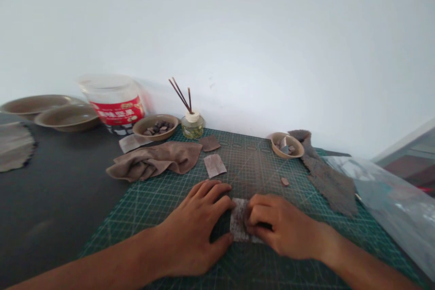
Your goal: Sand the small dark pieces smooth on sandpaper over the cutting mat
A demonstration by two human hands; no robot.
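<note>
The left hand lies spread and pressed down on a green cutting mat, its fingertips against one edge of a pale speckled sheet, probably abrasive paper. The right hand is curled, its fingers and thumb pinching that sheet from the other side. A dark strip shows under those fingers, though it is hard to make out from this angle. The sheet lies between the 2 hands, toward the near side of the mat.

Farther up the mat are a crumpled brown cloth, a small speckled sheet, a brown scrap and a lone chip. 2 small bowls hold dark chips. A reed diffuser, a jar with a red label and 2 beige plates stand beyond, on a dark surface.
</note>
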